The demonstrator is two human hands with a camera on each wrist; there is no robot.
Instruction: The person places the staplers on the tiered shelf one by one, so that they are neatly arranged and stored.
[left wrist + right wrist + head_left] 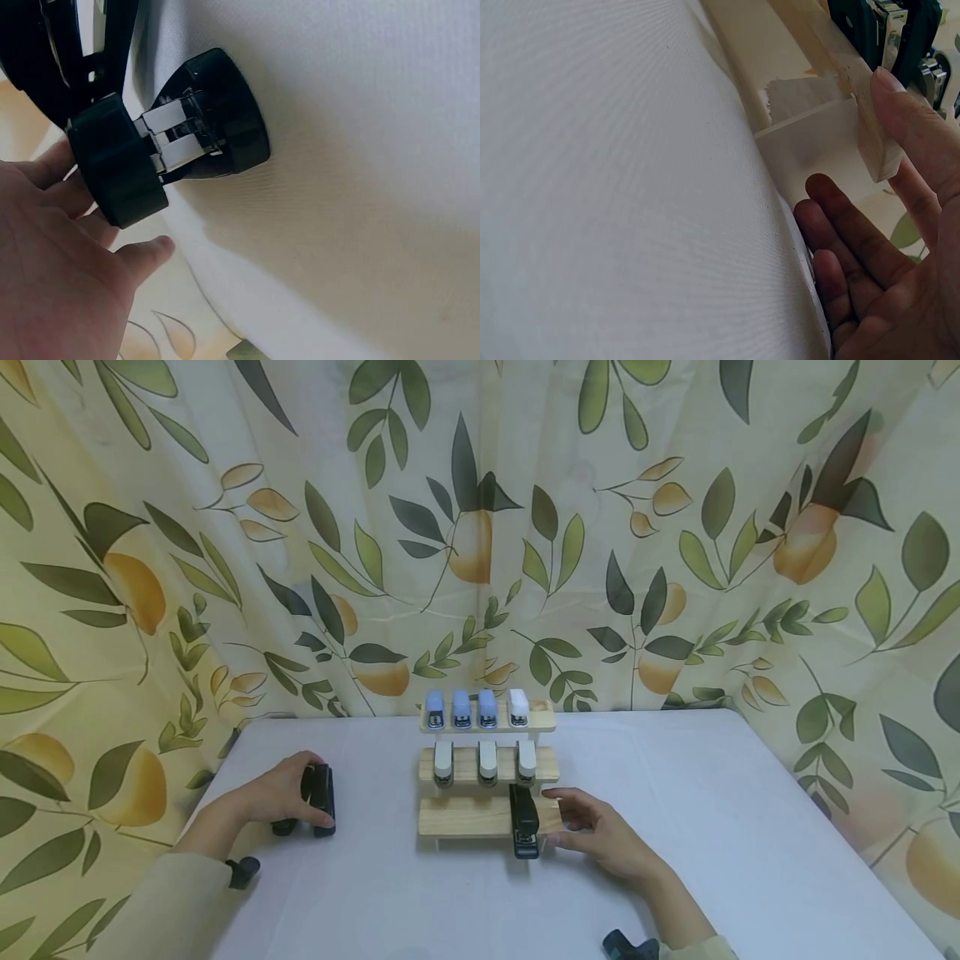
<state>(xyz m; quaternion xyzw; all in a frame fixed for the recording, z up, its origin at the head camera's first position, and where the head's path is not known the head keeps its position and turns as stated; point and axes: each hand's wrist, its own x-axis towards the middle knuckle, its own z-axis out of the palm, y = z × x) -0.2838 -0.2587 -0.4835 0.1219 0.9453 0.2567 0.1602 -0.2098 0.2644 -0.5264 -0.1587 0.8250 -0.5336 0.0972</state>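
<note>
My left hand (288, 789) grips a black stapler (324, 797) at the table's left, its fingertips at the far end and thumb at the near end. In the left wrist view its fingers lie behind that stapler, and the thumb cannot be made out. Beside it another black stapler (229, 112) rests on the cloth. On the lowest step of a wooden tiered rack (465, 818), a black stapler (525, 822) lies near the right end. My right hand (600, 831) is just right of it, fingers loosely bent around the step's end and holding nothing.
Three pale staplers (487, 762) sit on the rack's middle step. Three blue staplers (461, 708) and a white stapler (517, 706) line the top step. A leaf-and-fruit patterned curtain (480, 568) hangs behind the white-covered table (375, 893).
</note>
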